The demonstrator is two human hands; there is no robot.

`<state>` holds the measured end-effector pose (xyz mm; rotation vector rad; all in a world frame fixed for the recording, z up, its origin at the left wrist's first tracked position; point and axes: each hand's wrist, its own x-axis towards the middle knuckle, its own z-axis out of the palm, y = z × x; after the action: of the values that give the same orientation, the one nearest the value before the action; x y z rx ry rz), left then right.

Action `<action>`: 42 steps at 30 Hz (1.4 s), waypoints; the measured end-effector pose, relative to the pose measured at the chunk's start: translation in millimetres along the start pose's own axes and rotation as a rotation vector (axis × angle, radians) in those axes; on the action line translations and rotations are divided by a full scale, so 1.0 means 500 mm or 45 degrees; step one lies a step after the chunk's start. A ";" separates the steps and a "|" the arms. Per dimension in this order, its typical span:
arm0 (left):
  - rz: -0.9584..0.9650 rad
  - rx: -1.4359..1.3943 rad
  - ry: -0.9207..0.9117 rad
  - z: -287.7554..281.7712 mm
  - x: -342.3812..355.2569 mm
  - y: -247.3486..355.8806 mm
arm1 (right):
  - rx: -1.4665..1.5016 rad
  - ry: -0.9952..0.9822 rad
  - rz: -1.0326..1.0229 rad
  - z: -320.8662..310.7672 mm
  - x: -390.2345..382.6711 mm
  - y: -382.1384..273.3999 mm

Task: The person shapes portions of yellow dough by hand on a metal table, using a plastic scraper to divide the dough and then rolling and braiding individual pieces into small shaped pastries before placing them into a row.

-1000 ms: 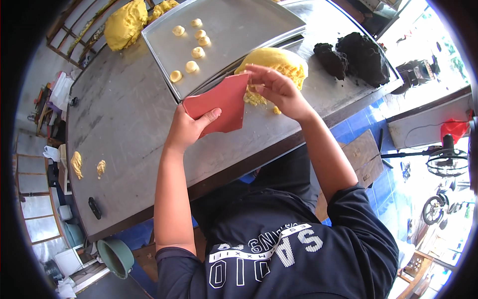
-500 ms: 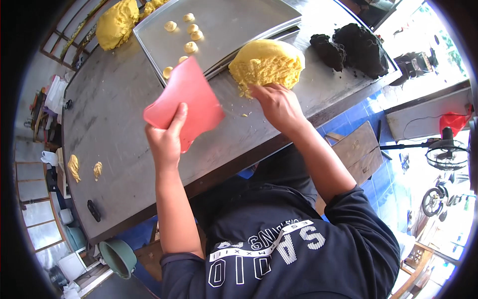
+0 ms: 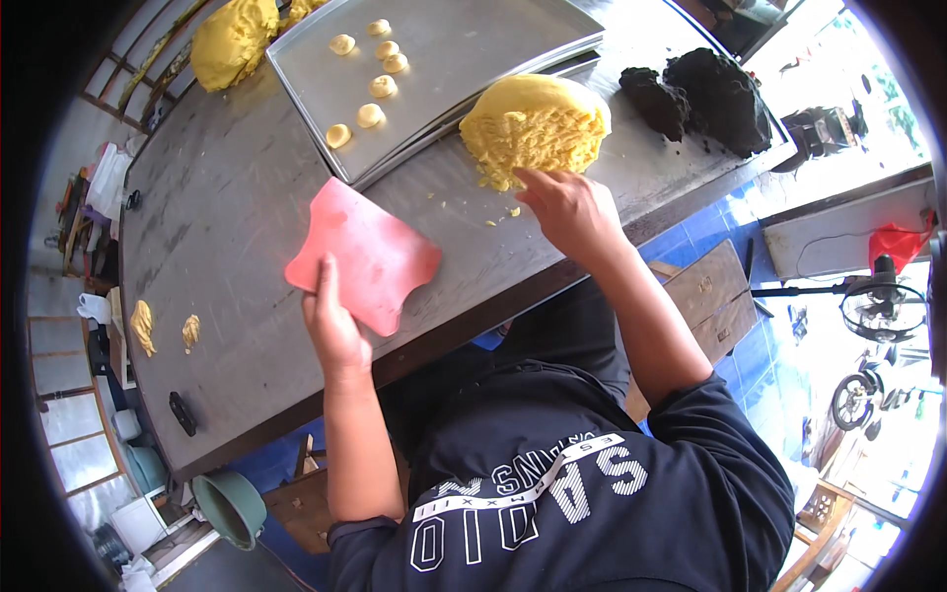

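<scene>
Across metal worktable [image 3: 217, 247]: gripping pink dough scraper [image 3: 367, 247] in left hand [image 3: 340, 333]; bending right hand [image 3: 574, 213] beside yellow dough [image 3: 538, 133], can't tell if pinching; could scatter crumbs [image 3: 515, 211] by tearing roughly.

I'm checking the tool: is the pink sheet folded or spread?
Spread: the pink sheet shows one broad face without a fold, the left hand gripping its edge.

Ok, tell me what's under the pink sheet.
The left hand holds the pink sheet, thumb on top, other fingers mostly hidden underneath. Grey table shows around it; the surface directly beneath is covered.
</scene>
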<state>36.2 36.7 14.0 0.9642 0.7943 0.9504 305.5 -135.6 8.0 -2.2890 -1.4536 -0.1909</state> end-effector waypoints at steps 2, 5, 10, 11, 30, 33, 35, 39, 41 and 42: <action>-0.100 -0.077 -0.076 0.027 -0.017 -0.018 | 0.354 -0.090 -0.092 -0.030 -0.004 -0.045; -0.231 -0.141 -0.289 0.089 -0.024 -0.045 | 0.587 -0.327 -0.253 -0.095 -0.005 -0.133; -0.413 -0.391 -0.797 0.145 -0.025 -0.028 | 0.280 -0.216 -0.204 -0.105 0.037 -0.161; -0.411 -0.375 -0.831 0.147 -0.025 -0.017 | 0.103 -0.159 -0.180 -0.115 0.044 -0.155; 0.233 0.814 0.382 -0.412 -0.039 0.018 | -0.545 -0.380 -0.211 -0.069 0.083 -0.178; 0.233 0.696 0.406 -0.354 -0.041 0.022 | -0.599 -0.121 -0.375 -0.102 0.036 -0.219; 0.252 0.605 0.342 -0.285 -0.028 0.024 | -0.567 -0.223 -0.461 -0.094 0.002 -0.234; 0.128 0.772 0.095 -0.203 -0.017 0.015 | -0.622 -0.351 -0.178 -0.109 0.031 -0.176; 0.392 0.703 -0.243 -0.134 -0.023 -0.006 | -0.517 -0.331 -0.171 -0.121 0.023 -0.182; 0.448 0.824 -0.379 -0.093 -0.031 -0.001 | -0.490 -0.278 -0.179 -0.132 0.014 -0.202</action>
<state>-10.4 36.6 -1.7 1.8105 0.6973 0.8248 225.7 -120.4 97.5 -2.5749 -1.8252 -0.2917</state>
